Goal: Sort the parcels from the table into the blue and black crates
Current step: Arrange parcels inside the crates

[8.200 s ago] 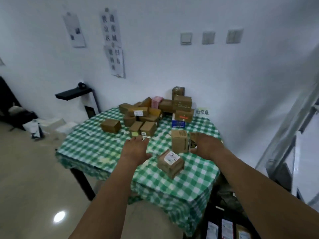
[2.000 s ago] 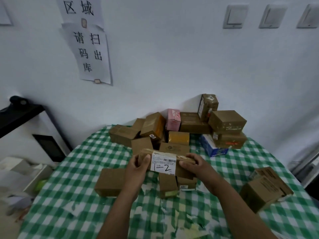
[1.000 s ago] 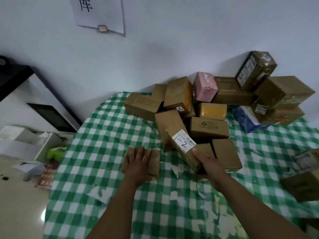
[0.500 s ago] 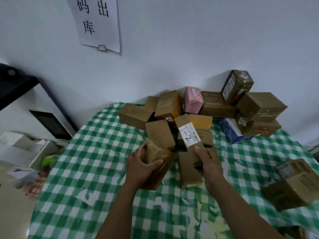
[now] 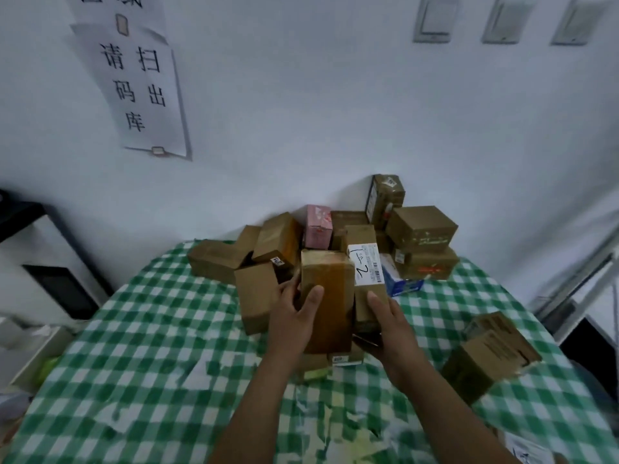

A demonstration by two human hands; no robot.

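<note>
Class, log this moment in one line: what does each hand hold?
left hand: grips plain brown parcel | right hand: grips labelled parcel | both upright, side by side | other parcels: piled on checked table

Background fixtures, wall and room edges
Paper notice (image 5: 140, 92) with black Chinese characters, taped to the white wall; three wall switches (image 5: 434, 20) in a row, upper right; black shelf (image 5: 20, 219) at left edge; metal frame (image 5: 576, 283) at right edge.

White wall (image 5: 335, 112) with a taped paper notice (image 5: 140, 92), three grey switches (image 5: 434, 18), a black shelf (image 5: 20, 212) at left
</note>
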